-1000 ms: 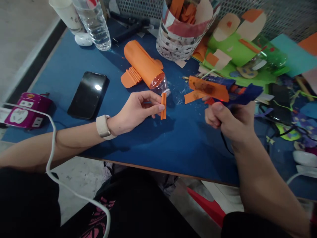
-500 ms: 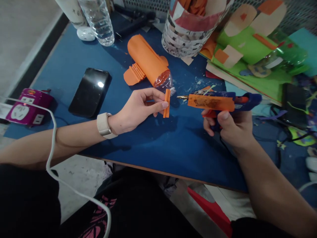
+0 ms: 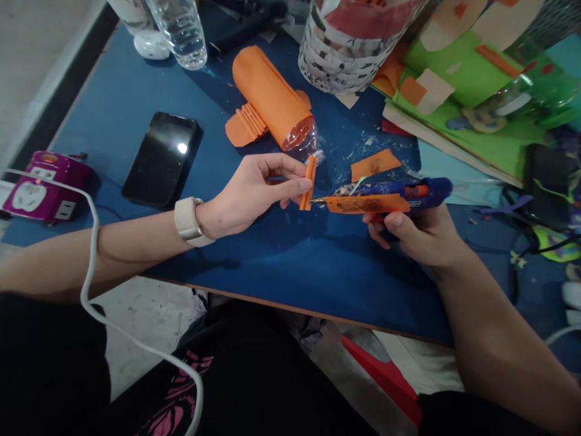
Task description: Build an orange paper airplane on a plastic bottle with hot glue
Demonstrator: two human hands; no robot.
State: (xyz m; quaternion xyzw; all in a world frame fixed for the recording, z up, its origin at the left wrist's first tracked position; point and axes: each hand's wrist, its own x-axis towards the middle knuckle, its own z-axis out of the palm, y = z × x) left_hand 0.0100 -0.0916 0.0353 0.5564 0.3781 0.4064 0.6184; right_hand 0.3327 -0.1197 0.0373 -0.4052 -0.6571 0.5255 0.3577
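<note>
Between the thumb and fingers of my left hand [image 3: 267, 191] is a small folded orange paper strip [image 3: 309, 181], held upright over the table. My right hand [image 3: 413, 233] is wrapped round a blue glue gun [image 3: 429, 189], which has a piece of orange paper along its side. The gun's metal nozzle points left and meets the lower part of the strip, or lies very close to it; I cannot tell which. Behind the left hand lies a clear plastic bottle [image 3: 303, 138] wrapped in orange paper [image 3: 265, 91], with a pleated orange piece [image 3: 247, 124] at its side.
A black phone [image 3: 161, 158] and a purple power adapter [image 3: 48, 186] with a white cable are on the left. At the back stand a water bottle [image 3: 181, 36] and a woven paper basket [image 3: 345, 54]. An orange paper scrap [image 3: 376, 165] and green sheets [image 3: 472, 91] lie right.
My right hand has brought the glue gun left, so its nozzle is now at the strip. The left hand has tilted the strip slightly. An orange scrap behind the gun shows more fully.
</note>
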